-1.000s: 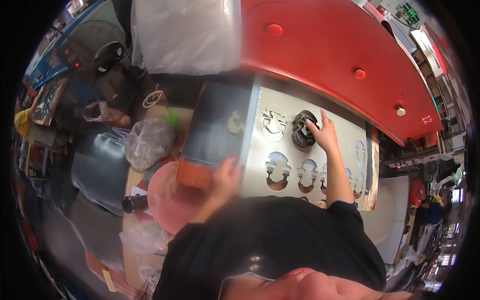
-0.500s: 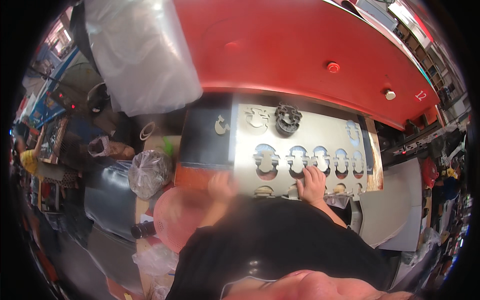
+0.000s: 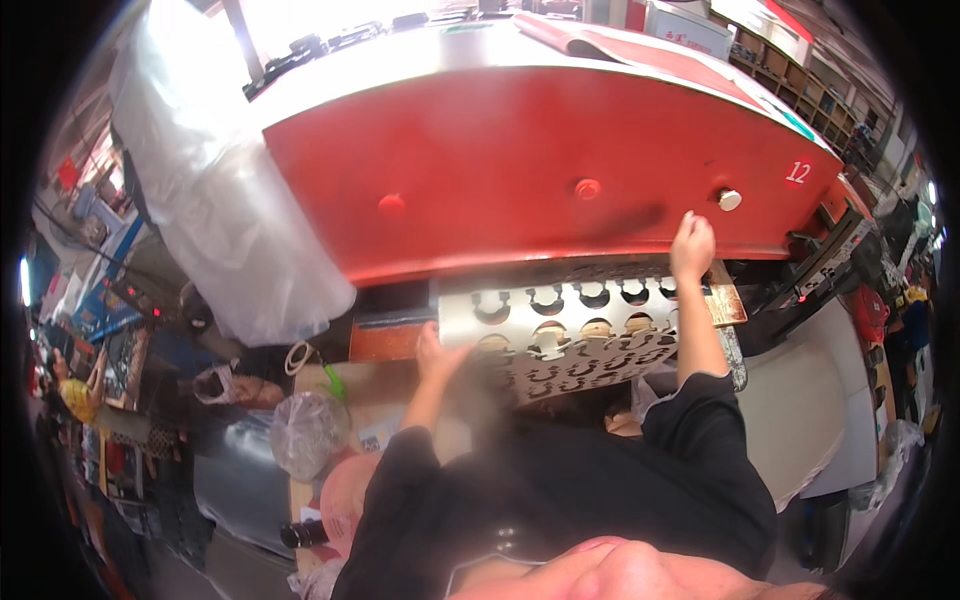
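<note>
red press hood point(image 3: 520, 170), pale punched sheet point(image 3: 560, 330), black sleeves point(image 3: 700, 430)

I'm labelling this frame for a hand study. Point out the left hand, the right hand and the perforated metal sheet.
left hand point(image 3: 432, 350), head view, back of the hand.
right hand point(image 3: 692, 245), head view, back of the hand.
perforated metal sheet point(image 3: 570, 322), head view, bare metal between cut-outs.
</note>
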A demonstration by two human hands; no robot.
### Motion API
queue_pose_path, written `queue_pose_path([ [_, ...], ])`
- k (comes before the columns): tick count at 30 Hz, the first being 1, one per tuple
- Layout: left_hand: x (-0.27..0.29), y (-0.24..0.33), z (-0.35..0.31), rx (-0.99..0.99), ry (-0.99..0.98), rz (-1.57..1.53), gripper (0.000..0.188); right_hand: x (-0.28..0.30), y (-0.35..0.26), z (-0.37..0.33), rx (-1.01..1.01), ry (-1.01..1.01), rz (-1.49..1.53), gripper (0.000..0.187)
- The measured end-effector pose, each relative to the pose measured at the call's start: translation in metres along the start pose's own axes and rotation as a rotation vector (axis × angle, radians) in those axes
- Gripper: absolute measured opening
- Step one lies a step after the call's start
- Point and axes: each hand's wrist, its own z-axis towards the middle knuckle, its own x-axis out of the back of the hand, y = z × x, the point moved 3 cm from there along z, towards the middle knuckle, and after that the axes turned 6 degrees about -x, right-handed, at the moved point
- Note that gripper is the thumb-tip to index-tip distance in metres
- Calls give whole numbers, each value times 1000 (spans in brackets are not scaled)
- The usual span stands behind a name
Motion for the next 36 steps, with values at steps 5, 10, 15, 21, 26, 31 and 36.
queue_pose_path([
  [5,-5,-6,9,-11,-47,21,83,-29,60,80,-105,-305,-119,40],
  [10,-13,-15,9,-58,-77,112,84,-6,77,67,-395,-161,-78,41],
  [15,-17,-24,10,-83,-141,95,86,-18,88,96,-391,-326,237,44],
  [21,-11,-14,10,-98,-106,98,86,1,107,67,-379,-363,-22,56],
  [26,-7,-4,11,-58,-104,93,87,-2,24,-96,-169,-793,78,28],
  [31,-9,-6,18,71,-131,31,79,1,-33,-181,361,-608,-48,33],
  [36,-17,-9,27,57,-11,37,52,-2,-36,-175,384,-666,-85,33],
])
